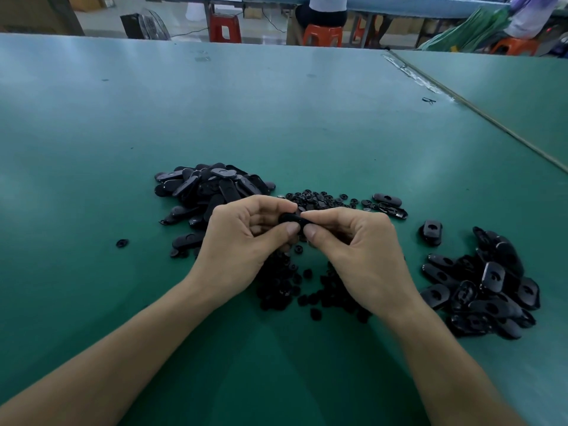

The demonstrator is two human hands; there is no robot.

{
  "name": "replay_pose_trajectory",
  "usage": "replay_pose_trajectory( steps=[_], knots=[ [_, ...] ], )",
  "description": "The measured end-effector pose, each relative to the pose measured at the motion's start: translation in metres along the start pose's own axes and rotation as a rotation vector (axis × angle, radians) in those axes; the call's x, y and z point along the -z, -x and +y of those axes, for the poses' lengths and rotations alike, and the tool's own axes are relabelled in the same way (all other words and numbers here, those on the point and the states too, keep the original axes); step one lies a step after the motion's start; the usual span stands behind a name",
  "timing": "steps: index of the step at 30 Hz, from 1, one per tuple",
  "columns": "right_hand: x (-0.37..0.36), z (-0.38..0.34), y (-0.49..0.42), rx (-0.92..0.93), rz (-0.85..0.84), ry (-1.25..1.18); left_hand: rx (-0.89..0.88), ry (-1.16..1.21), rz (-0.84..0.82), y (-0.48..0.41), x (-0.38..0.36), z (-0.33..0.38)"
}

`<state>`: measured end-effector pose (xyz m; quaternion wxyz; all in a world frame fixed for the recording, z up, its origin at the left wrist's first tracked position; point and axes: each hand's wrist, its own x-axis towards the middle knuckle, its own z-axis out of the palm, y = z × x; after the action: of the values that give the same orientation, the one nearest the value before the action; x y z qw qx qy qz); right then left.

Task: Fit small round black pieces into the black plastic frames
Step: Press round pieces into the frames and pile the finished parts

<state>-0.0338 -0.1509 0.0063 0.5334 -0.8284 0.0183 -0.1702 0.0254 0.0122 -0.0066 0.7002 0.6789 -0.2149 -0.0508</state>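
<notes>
Green worktable (276,118), black frames (209,189) heaped, orange stools (322,35) beyond.

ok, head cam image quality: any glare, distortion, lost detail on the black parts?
Head view: pale sheen across the far table; wide-angle stretch on the forearms toward the bottom corners; near round pieces look soft, merging into one dark mass; frame pinched between left hand and right hand shows almost no surface detail; shadows soft.
</notes>
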Motion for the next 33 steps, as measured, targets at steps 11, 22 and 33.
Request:
replay_pose_trajectory(
  steps=[11, 22, 33],
  knots=[
    [-0.003, -0.005, 0.000, 0.001, 0.037, 0.065, -0.011, -0.050, 0.017, 0.001, -0.001, 0.000],
    [0.002, -0.008, -0.003, -0.039, -0.055, 0.057, -0.025, -0.022, 0.052, 0.000, 0.001, -0.004],
    [0.057, 0.017, -0.038, -0.353, 0.005, 0.967, 0.049, 0.277, 0.353, -0.012, 0.005, -0.008]
  ],
)
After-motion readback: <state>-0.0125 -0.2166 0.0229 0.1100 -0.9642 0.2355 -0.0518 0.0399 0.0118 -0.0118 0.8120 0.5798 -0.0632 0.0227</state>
